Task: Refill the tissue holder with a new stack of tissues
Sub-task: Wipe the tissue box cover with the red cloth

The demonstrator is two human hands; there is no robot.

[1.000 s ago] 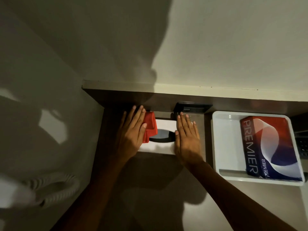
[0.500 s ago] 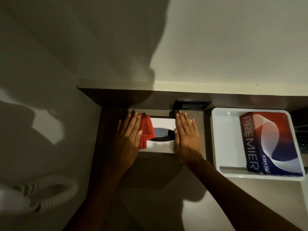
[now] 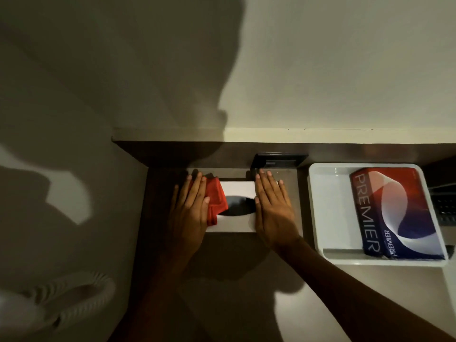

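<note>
A white tissue holder (image 3: 237, 190) with a dark oval slot sits on the dark counter near the back wall. My left hand (image 3: 188, 213) lies flat against its left end, with a red cloth (image 3: 216, 199) pinned under the fingers and draped over the holder's top. My right hand (image 3: 272, 208) lies flat against its right end, fingers straight and together. A red, white and blue pack of tissues marked PREMIER (image 3: 394, 213) lies in a white tray (image 3: 328, 206) to the right.
A dark switch plate (image 3: 278, 160) is set in the back panel just behind the holder. A white coiled hose (image 3: 74, 299) hangs at the lower left by the side wall. A dark keypad object (image 3: 445, 208) shows at the right edge.
Both hands, the holder and the tray sit slightly lower in the frame than half a second ago. The hands keep the same hold on the holder's two ends.
</note>
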